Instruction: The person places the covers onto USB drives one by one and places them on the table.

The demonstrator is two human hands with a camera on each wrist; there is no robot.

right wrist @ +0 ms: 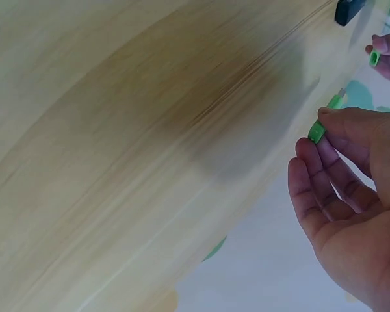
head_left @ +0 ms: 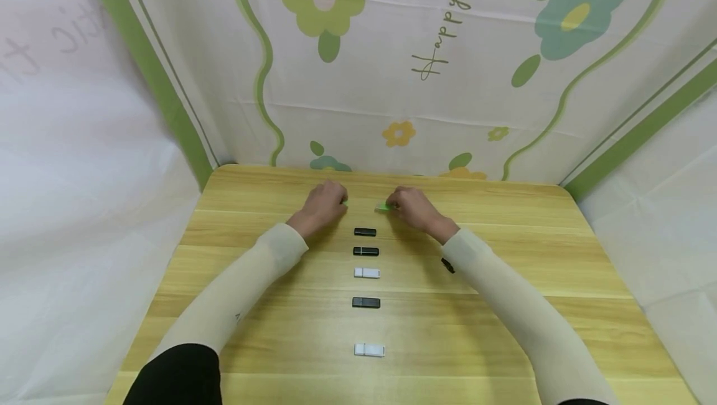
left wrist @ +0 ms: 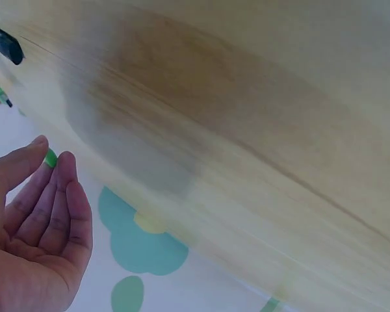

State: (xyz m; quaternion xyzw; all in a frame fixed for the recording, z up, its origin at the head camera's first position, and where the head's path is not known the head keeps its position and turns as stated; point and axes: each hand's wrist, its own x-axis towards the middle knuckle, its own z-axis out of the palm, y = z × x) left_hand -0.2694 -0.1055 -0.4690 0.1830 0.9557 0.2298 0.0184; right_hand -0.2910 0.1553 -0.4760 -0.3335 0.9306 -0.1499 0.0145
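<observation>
Near the far edge of the table, my left hand [head_left: 322, 206] pinches a small green USB stick cap [left wrist: 51, 158] between thumb and forefinger. Its hollow open end shows in the right wrist view. Across a short gap, my right hand [head_left: 414, 209] pinches the green USB stick [right wrist: 317, 133] by its rear part. The stick's bare metal plug points left toward the cap, and the two pieces are apart. My right hand's other fingers curve loosely beneath in the right wrist view.
Below the hands, several capped USB sticks lie in a column, among them a black one [head_left: 365, 232] and a white one [head_left: 370, 350]. A small black object [head_left: 447, 265] shows beside the right sleeve. A flowered cloth [head_left: 347, 94] hangs behind the wooden table [head_left: 252, 336].
</observation>
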